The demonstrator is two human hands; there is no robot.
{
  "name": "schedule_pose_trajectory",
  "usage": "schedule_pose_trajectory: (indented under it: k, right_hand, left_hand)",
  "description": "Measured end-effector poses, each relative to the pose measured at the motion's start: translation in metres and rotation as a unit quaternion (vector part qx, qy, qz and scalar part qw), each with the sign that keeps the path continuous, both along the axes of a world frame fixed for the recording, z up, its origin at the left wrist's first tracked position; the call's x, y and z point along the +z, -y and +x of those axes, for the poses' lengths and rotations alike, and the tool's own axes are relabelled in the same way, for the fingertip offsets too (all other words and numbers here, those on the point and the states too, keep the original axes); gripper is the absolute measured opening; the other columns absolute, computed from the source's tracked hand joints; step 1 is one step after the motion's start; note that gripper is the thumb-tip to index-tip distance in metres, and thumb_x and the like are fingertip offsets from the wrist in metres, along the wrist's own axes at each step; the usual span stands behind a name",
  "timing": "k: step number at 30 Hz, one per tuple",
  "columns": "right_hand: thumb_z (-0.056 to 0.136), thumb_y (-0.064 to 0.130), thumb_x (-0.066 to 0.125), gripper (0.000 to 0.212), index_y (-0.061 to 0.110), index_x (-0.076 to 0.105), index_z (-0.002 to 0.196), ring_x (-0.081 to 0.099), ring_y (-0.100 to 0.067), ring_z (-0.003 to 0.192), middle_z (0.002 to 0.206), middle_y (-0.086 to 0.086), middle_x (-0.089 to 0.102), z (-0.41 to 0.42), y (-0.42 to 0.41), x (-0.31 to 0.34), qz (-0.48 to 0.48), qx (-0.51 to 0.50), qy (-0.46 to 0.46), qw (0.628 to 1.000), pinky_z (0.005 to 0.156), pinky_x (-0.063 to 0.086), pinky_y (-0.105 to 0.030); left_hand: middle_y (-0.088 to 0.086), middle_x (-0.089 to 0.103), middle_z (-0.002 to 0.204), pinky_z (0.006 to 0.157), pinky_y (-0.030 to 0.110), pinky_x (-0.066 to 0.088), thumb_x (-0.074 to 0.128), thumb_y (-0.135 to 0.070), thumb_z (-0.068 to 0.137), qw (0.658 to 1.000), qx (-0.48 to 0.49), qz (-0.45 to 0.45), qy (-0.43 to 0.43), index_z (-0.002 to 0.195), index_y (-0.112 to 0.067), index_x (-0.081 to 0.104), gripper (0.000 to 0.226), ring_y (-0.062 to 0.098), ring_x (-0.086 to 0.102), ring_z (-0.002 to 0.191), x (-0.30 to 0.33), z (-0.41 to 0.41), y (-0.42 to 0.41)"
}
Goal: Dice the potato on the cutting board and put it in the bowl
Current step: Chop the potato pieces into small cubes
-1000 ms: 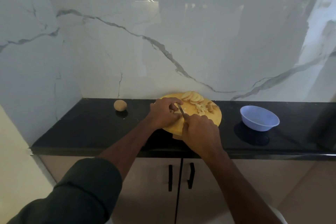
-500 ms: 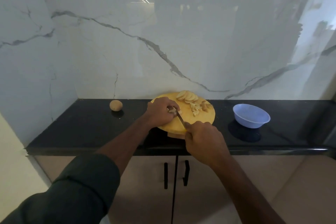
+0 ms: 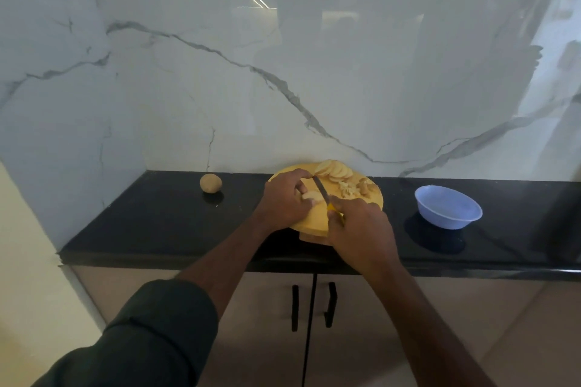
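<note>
Head view: dicing potato slices on the cutting board (image 3: 314, 218).
On the board, the left hand (image 3: 284, 203) pinches potato slices (image 3: 309, 196); the right hand (image 3: 360, 229) grips the knife (image 3: 321, 189). The bowl (image 3: 448, 207) sits well right. Slices likely firm, wet, slippery; hold them with curled fingertips.

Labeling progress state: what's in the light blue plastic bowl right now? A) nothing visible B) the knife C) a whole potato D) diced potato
A: the light blue plastic bowl shows only its bare inside, while the diced potato pieces still lie on the round yellow wooden cutting board.
</note>
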State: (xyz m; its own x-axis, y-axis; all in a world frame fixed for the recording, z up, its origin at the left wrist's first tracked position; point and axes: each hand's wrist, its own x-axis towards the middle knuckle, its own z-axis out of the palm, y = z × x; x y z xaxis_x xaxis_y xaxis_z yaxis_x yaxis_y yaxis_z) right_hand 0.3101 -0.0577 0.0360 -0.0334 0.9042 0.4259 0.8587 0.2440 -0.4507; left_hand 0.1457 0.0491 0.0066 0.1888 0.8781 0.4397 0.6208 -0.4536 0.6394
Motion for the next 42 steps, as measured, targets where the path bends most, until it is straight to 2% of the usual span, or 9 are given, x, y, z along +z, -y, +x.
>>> schedule_pose_trajectory:
  k: [5,9,14,20,27,30,33,38,42]
  right_hand:
    - [0.103,0.033,0.050,0.038,0.028,0.060,0.140,0.062,-0.015,0.076,0.091,0.001,0.070,-0.011,-0.013,-0.008,-0.012,-0.014,0.022,1.000,0.068,0.057,-0.035]
    - [0.104,0.035,0.046,0.040,0.031,0.058,0.142,0.059,-0.014,0.075,0.085,0.005,0.062,-0.009,-0.016,-0.013,-0.022,-0.013,0.047,0.999,0.063,0.051,-0.030]
    - [0.105,0.035,0.043,0.040,0.032,0.056,0.143,0.054,-0.016,0.077,0.094,0.000,0.067,-0.009,-0.014,-0.012,-0.021,-0.014,0.077,0.997,0.062,0.042,-0.030]
    - [0.105,0.036,0.043,0.041,0.033,0.055,0.144,0.057,-0.015,0.077,0.093,0.002,0.067,-0.009,-0.014,-0.011,-0.029,-0.008,0.079,0.996,0.062,0.045,-0.030]
    - [0.105,0.036,0.042,0.041,0.033,0.054,0.145,0.060,-0.017,0.081,0.095,0.002,0.067,-0.010,-0.014,-0.011,-0.026,0.000,0.089,0.996,0.071,0.056,-0.036]
    - [0.105,0.036,0.041,0.041,0.033,0.054,0.144,0.060,-0.017,0.079,0.090,0.003,0.065,-0.010,-0.014,-0.012,-0.024,0.000,0.095,0.995,0.071,0.057,-0.036]
    - [0.105,0.034,0.041,0.041,0.030,0.057,0.142,0.058,-0.016,0.076,0.085,0.004,0.059,-0.011,-0.016,-0.011,-0.030,0.007,0.109,0.994,0.066,0.054,-0.033]
    - [0.100,0.031,0.044,0.036,0.024,0.068,0.127,0.058,-0.018,0.071,0.083,0.000,0.062,-0.010,-0.029,-0.007,-0.053,0.011,0.083,0.995,0.058,0.044,-0.030]
    - [0.103,0.032,0.042,0.033,0.021,0.067,0.120,0.053,-0.019,0.069,0.081,0.000,0.055,-0.015,-0.029,-0.006,-0.046,0.001,0.114,0.992,0.055,0.034,-0.030]
  left_hand:
    - [-0.008,0.066,0.086,0.077,0.028,0.053,0.073,-0.014,0.078,0.999,0.012,-0.002,0.044,0.128,-0.022,0.055,0.054,0.005,0.057,0.075,-0.001,0.000,0.001]
    - [-0.008,0.065,0.084,0.074,0.026,0.054,0.074,-0.014,0.079,0.999,0.009,-0.011,0.044,0.125,-0.021,0.057,0.049,0.005,0.058,0.074,-0.001,0.000,0.000]
    - [-0.008,0.065,0.086,0.074,0.028,0.055,0.075,-0.015,0.079,0.999,0.009,-0.012,0.033,0.121,-0.021,0.061,0.045,0.006,0.057,0.073,-0.002,0.000,-0.003]
    - [-0.007,0.067,0.086,0.074,0.029,0.055,0.075,-0.016,0.078,0.999,0.007,-0.019,0.033,0.115,-0.024,0.063,0.040,0.006,0.058,0.073,-0.002,0.000,-0.004]
    - [-0.007,0.067,0.085,0.076,0.030,0.057,0.074,-0.016,0.078,0.999,-0.001,-0.017,0.029,0.110,-0.026,0.066,0.035,0.006,0.059,0.074,-0.002,-0.002,-0.004]
    - [-0.006,0.067,0.083,0.074,0.030,0.056,0.075,-0.015,0.078,0.999,0.000,-0.028,0.032,0.111,-0.026,0.066,0.036,0.008,0.059,0.072,-0.001,-0.002,-0.005]
    - [-0.004,0.069,0.082,0.073,0.028,0.056,0.076,-0.013,0.077,0.999,-0.003,-0.031,0.036,0.112,-0.025,0.067,0.038,0.012,0.062,0.073,0.000,-0.003,-0.007]
    - [0.000,0.071,0.082,0.069,0.014,0.050,0.076,-0.008,0.079,0.999,-0.021,-0.027,0.021,0.110,-0.020,0.069,0.034,0.012,0.064,0.075,0.000,-0.005,-0.012]
    - [0.000,0.071,0.083,0.073,0.024,0.054,0.074,-0.012,0.081,0.999,-0.031,-0.015,0.009,0.102,-0.028,0.070,0.027,0.015,0.066,0.079,-0.002,-0.006,-0.012]
